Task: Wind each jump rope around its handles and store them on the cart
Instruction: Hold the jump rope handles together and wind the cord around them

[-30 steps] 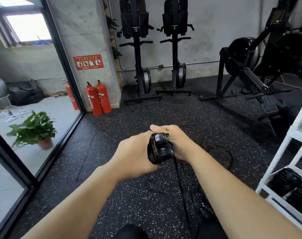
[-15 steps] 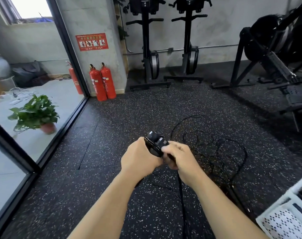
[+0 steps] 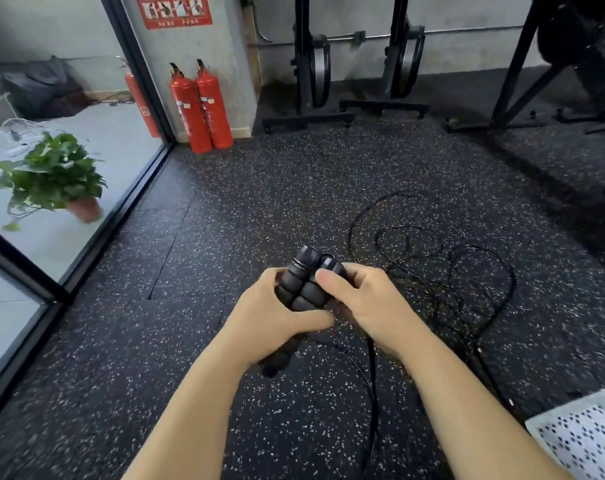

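- Right hand (image 3: 367,306): fingers curled round the far side of the two handles (image 3: 303,285), thumb pressed flat on the right-hand one. Clamped.
- Left hand (image 3: 273,317): wrapped round the same pair from the opposite side, thumb laid across them just below the right thumb. Clamped.
- Handles: black ribbed foam, side by side and touching. Top ends poke out beyond the fingertips, tilted away from the person. One lower end sticks out under the left palm.
- Jump rope (image 3: 373,368): thin black cord drops from under the right hand. The rest lies in loose overlapping loops on the speckled floor (image 3: 225,237), just beyond and right of the right fingers. Cannot tell whether any turns are on the handles.
- Cart (image 3: 585,441): white perforated corner only, well right of the hands and nearer the person.
- Far beyond the fingers, to the left: two red fire extinguishers (image 3: 200,105) against the wall. A potted plant (image 3: 52,174) stands further left, behind glass.
- Far beyond, straight ahead: black machine stands (image 3: 311,64) along the wall.
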A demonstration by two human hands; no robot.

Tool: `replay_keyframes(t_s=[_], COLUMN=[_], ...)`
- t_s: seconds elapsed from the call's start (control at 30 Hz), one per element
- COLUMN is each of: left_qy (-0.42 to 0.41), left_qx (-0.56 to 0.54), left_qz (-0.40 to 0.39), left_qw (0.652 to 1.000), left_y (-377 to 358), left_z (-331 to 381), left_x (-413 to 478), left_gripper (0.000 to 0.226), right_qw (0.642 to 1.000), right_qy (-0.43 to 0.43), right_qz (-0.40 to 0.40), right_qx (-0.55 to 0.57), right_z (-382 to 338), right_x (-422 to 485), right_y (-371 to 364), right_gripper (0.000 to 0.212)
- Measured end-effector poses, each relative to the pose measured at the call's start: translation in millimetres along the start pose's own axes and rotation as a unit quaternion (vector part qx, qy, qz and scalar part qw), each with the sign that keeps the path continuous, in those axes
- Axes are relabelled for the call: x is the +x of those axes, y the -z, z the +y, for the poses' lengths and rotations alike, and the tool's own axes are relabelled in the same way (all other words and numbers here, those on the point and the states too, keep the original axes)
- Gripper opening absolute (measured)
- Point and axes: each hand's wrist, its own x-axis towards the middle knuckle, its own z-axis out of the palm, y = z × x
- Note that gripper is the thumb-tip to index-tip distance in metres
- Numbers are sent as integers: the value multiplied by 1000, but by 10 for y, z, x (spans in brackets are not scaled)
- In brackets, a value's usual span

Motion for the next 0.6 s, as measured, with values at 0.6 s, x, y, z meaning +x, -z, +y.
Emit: replay_keyframes(t_s=[0.6], left_qy=[-38], left_qx=[-37], left_qz=[46], left_qw=[998], left_y=[51], left_z=[-26], left_x=[56], left_gripper=[53], right_qw=[999], right_qy=[8], right_qz=[-22], right_qx=[40], right_z=[-93], right_x=[15], right_y=[-124], right_gripper=[23])
